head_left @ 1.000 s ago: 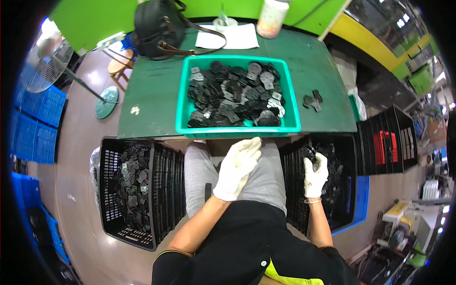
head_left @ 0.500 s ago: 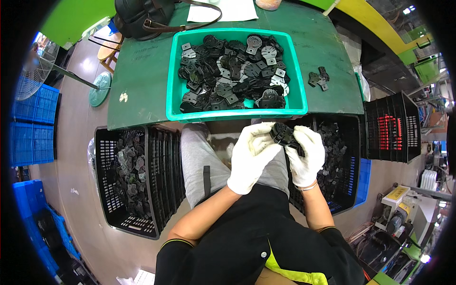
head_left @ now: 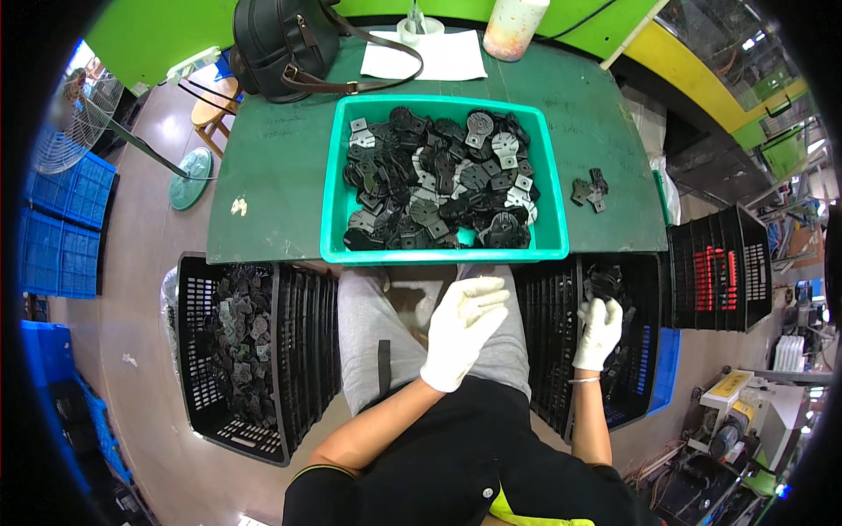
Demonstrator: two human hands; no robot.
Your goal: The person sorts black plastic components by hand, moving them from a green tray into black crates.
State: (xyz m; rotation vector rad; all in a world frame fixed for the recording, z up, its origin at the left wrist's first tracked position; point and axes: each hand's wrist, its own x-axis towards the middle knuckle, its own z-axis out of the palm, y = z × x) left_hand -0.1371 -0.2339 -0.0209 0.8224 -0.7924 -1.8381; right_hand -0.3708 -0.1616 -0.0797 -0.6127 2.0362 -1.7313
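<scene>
My left hand (head_left: 465, 335), in a white glove, is raised in front of my lap with loosely bent fingers, holding nothing. Over the right-hand black crate (head_left: 647, 351) is my gloved right hand (head_left: 601, 335). Its fingertips look slightly apart, just short of a blurred clump of black plastic parts (head_left: 605, 282); whether they touch it is hard to see. Ahead of me, a green tub (head_left: 443, 256) on the table holds many flat black and grey parts (head_left: 425, 213), each with a round end and a square tab.
Another black crate (head_left: 279, 359) of similar parts stands left of my legs. On the green table (head_left: 272, 193) are a few loose parts (head_left: 598, 195), a dark bag (head_left: 285, 48), white paper (head_left: 456, 63) and a pinkish-white container (head_left: 513, 31). A fan (head_left: 77, 123) stands at left.
The black parts both hands held are out of the left hand, which has lowered slightly. My right hand has moved right and down over the right crate. The view has tilted upward.
</scene>
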